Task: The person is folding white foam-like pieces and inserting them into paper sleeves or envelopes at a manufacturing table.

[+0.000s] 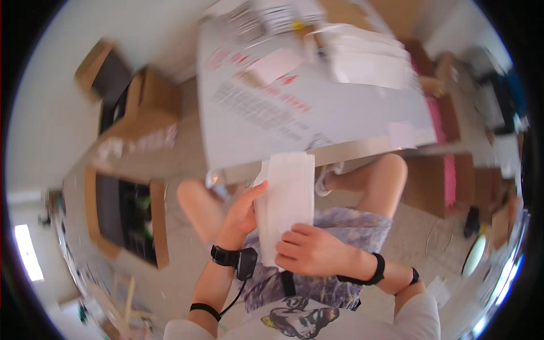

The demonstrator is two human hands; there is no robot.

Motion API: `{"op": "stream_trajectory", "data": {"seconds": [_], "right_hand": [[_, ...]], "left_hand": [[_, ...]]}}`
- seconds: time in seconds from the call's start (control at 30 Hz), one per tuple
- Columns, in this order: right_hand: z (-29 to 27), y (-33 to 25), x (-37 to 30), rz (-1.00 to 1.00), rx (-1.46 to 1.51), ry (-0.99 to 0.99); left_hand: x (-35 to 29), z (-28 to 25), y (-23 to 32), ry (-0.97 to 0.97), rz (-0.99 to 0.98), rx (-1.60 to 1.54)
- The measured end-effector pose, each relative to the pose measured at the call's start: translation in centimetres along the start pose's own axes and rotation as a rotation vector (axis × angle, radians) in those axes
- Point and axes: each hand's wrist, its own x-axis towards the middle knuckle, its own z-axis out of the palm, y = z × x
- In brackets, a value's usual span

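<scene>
A long, narrow stack of white paper-like sheets (289, 198) is held upright over my lap, close to the table's near edge. My left hand (247, 211) grips its left side, the thumb lying along the front and the other fingers hidden behind. Lower down on the right, my right hand (306, 249) is closed on the stack's edge with its fingers curled over the front. Whether these are flat sheets or folded bags I cannot tell.
A low table with a printed white top (255, 119) stands before my knees. On it lie a white pile (368, 56), a pale pink paper (276, 65) and printed stacks (243, 22). Open cardboard boxes stand left (161, 226) and right (419, 181) on the floor.
</scene>
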Motion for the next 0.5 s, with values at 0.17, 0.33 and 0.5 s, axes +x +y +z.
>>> {"op": "stream_trajectory", "data": {"seconds": [0.17,0.33,0.5], "right_hand": [[6.6,-6.6,2.3,-0.126,0.343,-0.088],[7.5,-7.7,5.6,0.313,0.892,-0.101],[16.0,-5.1,8.2,0.790,1.075,0.058]], "left_hand": [[-11.8,-4.5,-0.8,0.251,0.410,0.108],[-18.5,-10.4,-3.2,0.440,0.563,-0.073],[-17.5,-14.5,-5.0,0.513,0.627,-0.144]]}}
